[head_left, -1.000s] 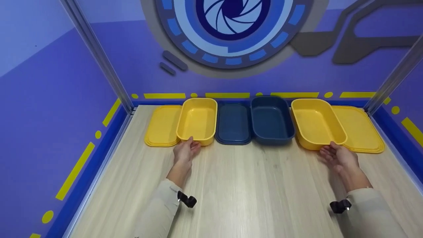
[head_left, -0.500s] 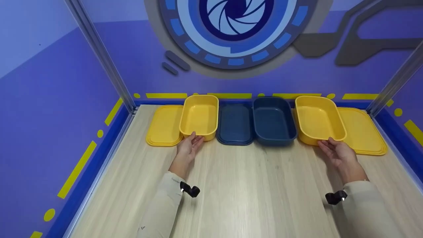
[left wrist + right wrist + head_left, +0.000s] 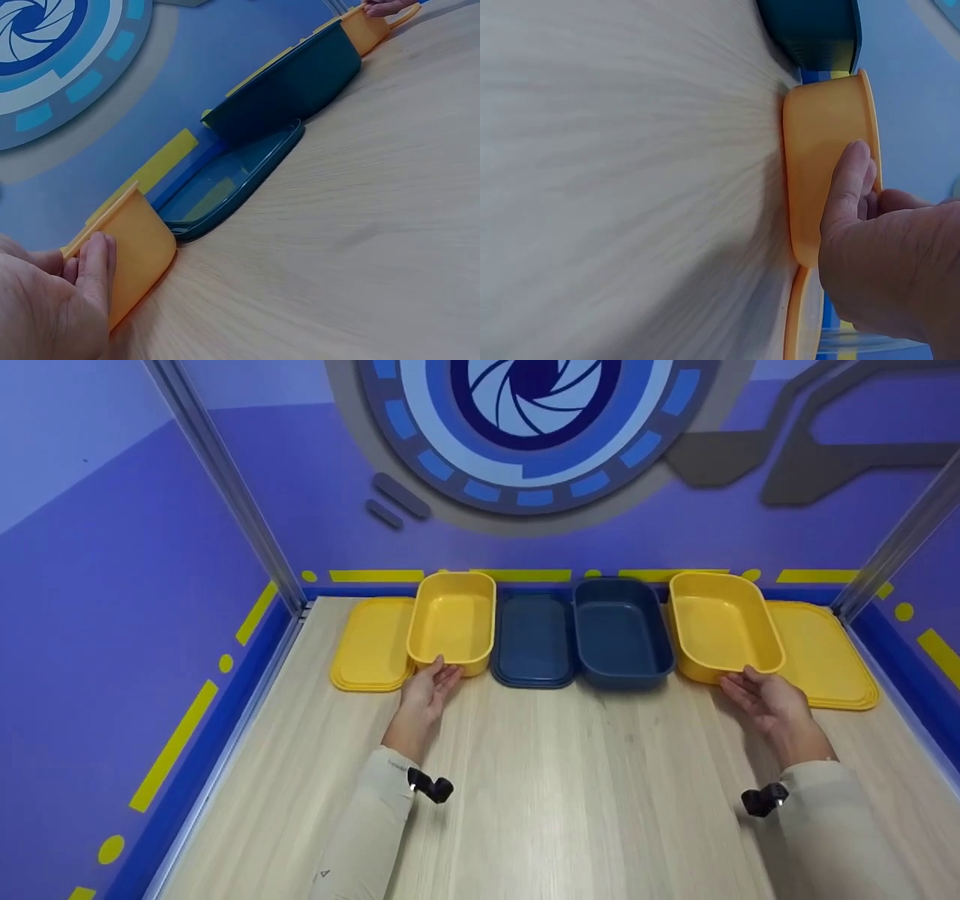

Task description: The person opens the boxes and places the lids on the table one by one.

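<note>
My left hand pinches the near rim of the left yellow food container, thumb over the edge and fingers against the outer wall, as the left wrist view also shows. In the same kind of grip, my right hand holds the near rim of the right yellow food container. Both containers stand upright, open side up, with bare insides. Between them lie a dark blue lid and a dark blue food container. In the right wrist view, straight fingers lie along the yellow outer wall.
A yellow lid lies left of the left container, and another yellow lid right of the right one. The row stands along the patterned back wall. Light wooden tabletop stretches in front, with side panels at both ends.
Both yellow containers have moved a little back toward the wall, with my hands going along at their near rims. The blue container and the lids stay in place.
</note>
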### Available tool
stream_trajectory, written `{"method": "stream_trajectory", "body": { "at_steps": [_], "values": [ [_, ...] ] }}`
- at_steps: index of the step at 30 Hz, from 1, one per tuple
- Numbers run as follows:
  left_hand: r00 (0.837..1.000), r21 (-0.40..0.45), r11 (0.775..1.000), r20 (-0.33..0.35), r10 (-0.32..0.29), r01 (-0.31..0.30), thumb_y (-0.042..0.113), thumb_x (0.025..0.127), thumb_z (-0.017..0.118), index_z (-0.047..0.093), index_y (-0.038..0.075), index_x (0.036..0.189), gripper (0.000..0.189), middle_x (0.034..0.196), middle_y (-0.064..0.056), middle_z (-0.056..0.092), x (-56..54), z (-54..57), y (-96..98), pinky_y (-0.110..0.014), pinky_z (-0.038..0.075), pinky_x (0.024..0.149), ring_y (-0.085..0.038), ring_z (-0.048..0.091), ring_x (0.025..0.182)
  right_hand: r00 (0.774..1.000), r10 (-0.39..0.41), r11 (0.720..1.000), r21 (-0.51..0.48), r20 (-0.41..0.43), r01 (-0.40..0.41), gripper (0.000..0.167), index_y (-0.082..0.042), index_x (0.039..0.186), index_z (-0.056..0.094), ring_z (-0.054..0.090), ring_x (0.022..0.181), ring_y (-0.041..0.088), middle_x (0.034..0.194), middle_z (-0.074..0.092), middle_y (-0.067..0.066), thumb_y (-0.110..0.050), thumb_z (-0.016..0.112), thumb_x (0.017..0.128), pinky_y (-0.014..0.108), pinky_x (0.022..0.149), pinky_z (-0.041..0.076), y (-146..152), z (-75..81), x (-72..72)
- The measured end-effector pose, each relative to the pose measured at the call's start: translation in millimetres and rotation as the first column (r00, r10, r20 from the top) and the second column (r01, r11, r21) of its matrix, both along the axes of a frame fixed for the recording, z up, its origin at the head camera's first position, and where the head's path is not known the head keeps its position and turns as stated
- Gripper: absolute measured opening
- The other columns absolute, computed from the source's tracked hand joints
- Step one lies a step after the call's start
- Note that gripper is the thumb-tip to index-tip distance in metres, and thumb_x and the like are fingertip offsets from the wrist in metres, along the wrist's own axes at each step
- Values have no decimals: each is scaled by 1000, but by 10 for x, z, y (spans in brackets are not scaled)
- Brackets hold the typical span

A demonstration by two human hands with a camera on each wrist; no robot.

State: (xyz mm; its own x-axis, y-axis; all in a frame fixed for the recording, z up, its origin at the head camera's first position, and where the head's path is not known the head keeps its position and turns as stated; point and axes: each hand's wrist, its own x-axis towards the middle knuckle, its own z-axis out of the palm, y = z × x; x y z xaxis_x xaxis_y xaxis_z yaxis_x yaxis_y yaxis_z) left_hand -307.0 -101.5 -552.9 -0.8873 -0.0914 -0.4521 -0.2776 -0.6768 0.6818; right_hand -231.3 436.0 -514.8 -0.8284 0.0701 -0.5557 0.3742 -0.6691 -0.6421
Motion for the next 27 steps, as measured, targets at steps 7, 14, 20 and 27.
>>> {"method": "stream_trajectory", "body": {
  "at_steps": [7,14,20,27],
  "values": [
    [1000,-31,999,8,8,-8,6,109,57,63,-4,114,12,94,-13,67,6,-10,-6,-40,60,107,-22,70,91,996,89,995,40,-29,-87,24,-9,95,72,81,93,23,93,79,12,-10,54,111,35,87,66,62,-49,-29],
    [1000,-132,991,5,-27,28,17,110,60,62,-5,124,26,92,-10,71,118,-66,20,-33,66,90,-20,74,90,989,148,983,109,-7,-147,19,-12,100,71,80,96,20,96,79,9,-18,57,111,33,92,65,90,-60,-16],
    [988,-269,951,17,-156,154,24,111,59,62,-6,120,31,90,-7,74,445,-88,104,-34,66,89,-18,77,86,980,184,902,383,77,-199,37,-8,119,62,82,90,15,89,81,0,-43,54,111,34,90,66,-36,-81,125],
    [928,-432,830,55,-368,354,27,111,59,61,-2,126,33,108,-11,75,916,27,53,-32,65,92,-16,76,94,973,230,745,643,3,-178,46,-4,126,59,78,86,5,88,80,-11,-47,53,111,26,82,66,-285,-58,349]
  ]
}}
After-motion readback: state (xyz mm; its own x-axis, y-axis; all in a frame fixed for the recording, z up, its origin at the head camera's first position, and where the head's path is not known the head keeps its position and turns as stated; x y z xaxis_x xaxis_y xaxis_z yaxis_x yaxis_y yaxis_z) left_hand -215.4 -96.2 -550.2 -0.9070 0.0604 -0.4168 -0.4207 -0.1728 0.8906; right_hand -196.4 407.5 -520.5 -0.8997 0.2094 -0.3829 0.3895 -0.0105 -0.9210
